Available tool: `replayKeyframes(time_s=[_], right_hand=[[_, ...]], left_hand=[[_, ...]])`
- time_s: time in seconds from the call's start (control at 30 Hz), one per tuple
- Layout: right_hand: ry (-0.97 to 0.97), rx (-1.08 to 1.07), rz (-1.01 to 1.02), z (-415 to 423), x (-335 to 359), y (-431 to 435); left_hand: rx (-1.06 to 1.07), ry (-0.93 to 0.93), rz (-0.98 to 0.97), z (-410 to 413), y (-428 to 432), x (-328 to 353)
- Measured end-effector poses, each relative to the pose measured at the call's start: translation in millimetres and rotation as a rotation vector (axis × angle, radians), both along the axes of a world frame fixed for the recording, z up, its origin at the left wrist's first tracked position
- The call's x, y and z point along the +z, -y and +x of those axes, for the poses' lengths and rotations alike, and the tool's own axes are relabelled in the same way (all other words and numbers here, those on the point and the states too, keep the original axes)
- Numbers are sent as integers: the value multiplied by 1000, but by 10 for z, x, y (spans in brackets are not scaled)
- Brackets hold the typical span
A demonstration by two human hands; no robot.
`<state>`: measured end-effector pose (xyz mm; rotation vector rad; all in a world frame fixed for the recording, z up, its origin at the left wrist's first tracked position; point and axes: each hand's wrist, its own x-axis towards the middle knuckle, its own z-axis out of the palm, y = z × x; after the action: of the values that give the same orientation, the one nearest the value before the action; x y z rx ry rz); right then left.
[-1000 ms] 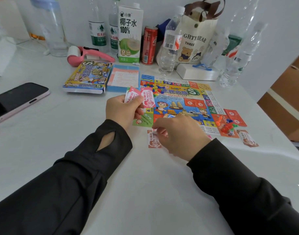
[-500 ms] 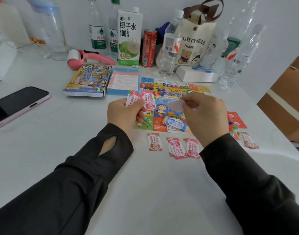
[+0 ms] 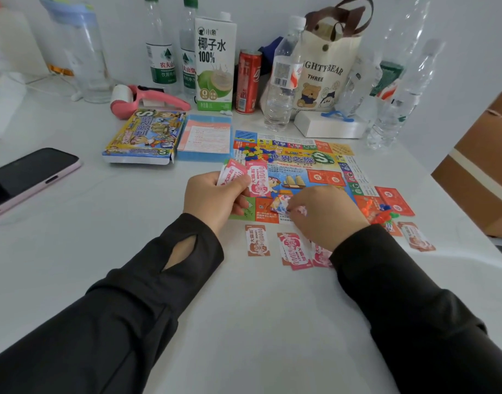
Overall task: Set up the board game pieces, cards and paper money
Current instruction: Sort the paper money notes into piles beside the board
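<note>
Paper money [image 3: 244, 177]: thin, light, limp and probably slick, so notes will likely slide and fan. Best taken by a short edge, thumb against fingertip, one note at a time.

Left hand [image 3: 212, 197] pinches a fan of pink notes at the 9 o'clock side of the board [image 3: 315, 159]. Right hand [image 3: 326, 214] curls over the board's 6 o'clock edge, fingertips pinching a bluish note [image 3: 281, 204].

Versus half a second back: right hand has dropped from above mid-board. The laid notes [image 3: 295, 250] are unmoved.

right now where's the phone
The phone lies on the table at the far left edge of the head view, left of the game box and well left of the left hand.
</note>
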<state>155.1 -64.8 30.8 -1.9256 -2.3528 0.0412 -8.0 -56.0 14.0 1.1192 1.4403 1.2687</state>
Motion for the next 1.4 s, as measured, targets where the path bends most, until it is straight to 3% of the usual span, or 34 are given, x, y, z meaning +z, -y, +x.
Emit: replayKeyframes(time_s=[0.1,0.23,0.33,0.7,1.27,1.4], right_hand=[[-196,19,60,43,-40,29],[-611,-65,198,22,21,73],[-895,-93,74,-3,109,118],[-1421,-176,-398,83,121,135],[-1628,-101,-661,128,64,97],[-1612,-110,-636,129,82,102]], left_hand=[[-44,-13,4,21,22,11],[-131,-3,-11,58,74,53],[-192,18,-24,96,125,67],[-360,350,-122,155,242,96],[-421,527,-195,141,281,120],[-347,306,-96,161,259,106]])
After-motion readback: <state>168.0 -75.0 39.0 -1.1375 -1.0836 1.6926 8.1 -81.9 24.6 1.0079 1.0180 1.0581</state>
